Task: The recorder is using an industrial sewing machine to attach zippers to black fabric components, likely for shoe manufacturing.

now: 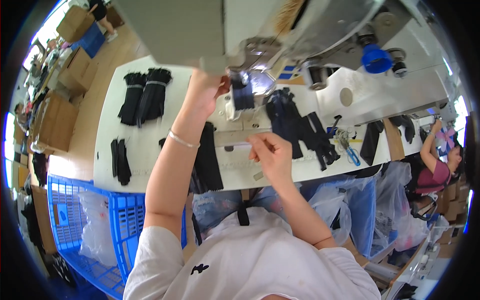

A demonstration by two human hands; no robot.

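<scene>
A short dark fabric strip sits beneath the white metal sewing machine, seemingly mid-work with loose black strips remaining at right, left hand beside it, grip unclear, right hand nearer, curled narrow

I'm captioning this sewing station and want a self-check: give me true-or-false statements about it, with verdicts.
1. The left hand is closer to the sewing machine than the right hand. True.
2. The two tied black bundles lie at the right end of the white table. False: they lie toward its left end.
3. A bracelet circles the left wrist. True.
4. The plastic crate is red. False: it is blue.
</scene>
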